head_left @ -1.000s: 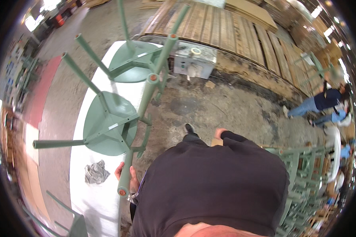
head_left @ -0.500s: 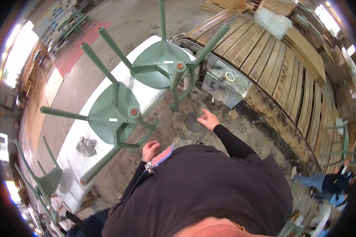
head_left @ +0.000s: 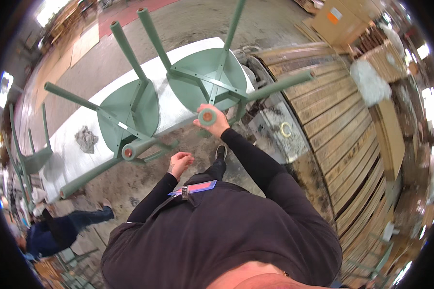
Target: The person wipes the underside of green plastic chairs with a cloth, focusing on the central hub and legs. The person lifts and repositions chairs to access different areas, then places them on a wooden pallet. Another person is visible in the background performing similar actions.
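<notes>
Two green chairs rest upside down, seats down and legs up, on a long white-covered bench (head_left: 178, 113). My right hand (head_left: 219, 124) is wrapped round a leg of the right chair (head_left: 183, 86), just below its reddish-brown foot tip. My left hand (head_left: 181, 164) hovers in front of the left chair (head_left: 113, 108), its fingers loosely curled together, touching no chair; I see nothing in it. A crumpled grey rag (head_left: 86, 139) lies on the bench left of the left chair.
Right of the bench stands a stained grey box (head_left: 279, 127) with a tape roll (head_left: 286, 129) on top. Beyond it runs a slatted wooden platform (head_left: 332, 115) with cardboard and plastic wrap. Another green chair (head_left: 37, 159) is at far left, near a person (head_left: 53, 231).
My right hand has moved left and closed round the right chair's leg. My left hand stays low near my body. The view has turned and shifted, and a person now shows at lower left.
</notes>
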A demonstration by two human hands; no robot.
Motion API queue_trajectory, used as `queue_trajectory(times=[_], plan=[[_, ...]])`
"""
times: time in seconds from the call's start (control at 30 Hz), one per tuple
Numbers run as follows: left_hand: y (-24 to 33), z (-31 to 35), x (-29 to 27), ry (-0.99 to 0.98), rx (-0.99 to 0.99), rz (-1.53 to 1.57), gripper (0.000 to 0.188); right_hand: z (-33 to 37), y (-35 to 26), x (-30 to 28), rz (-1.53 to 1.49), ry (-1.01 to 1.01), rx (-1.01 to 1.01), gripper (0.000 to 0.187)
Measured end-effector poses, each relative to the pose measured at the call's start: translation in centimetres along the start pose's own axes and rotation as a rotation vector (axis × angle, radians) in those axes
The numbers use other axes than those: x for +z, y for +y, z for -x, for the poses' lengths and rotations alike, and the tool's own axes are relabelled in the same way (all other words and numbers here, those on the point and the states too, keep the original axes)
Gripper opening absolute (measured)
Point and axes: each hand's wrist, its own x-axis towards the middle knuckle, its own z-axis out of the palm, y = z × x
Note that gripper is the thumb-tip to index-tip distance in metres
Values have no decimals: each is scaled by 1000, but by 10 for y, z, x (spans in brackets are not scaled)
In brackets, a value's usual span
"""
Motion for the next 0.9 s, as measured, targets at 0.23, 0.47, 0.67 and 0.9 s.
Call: queue_trajectory(times=[0.23, 0.47, 0.67, 0.9], plan=[[-33, -89, 38, 28, -166, -283, 25, -32, -19, -37, -198, -123, -57, 26], [-38, -122, 64, -36, -195, -400, 63, -121, -90, -126, -408, 45, 35, 19], [-36, -128, 116, -152, -261, -135, 120, -207, -114, -189, -768, 135, 74, 14], [-9, -139, 173, 249, -171, 943, 56, -265, -126, -273, -824, 69, 181, 19]])
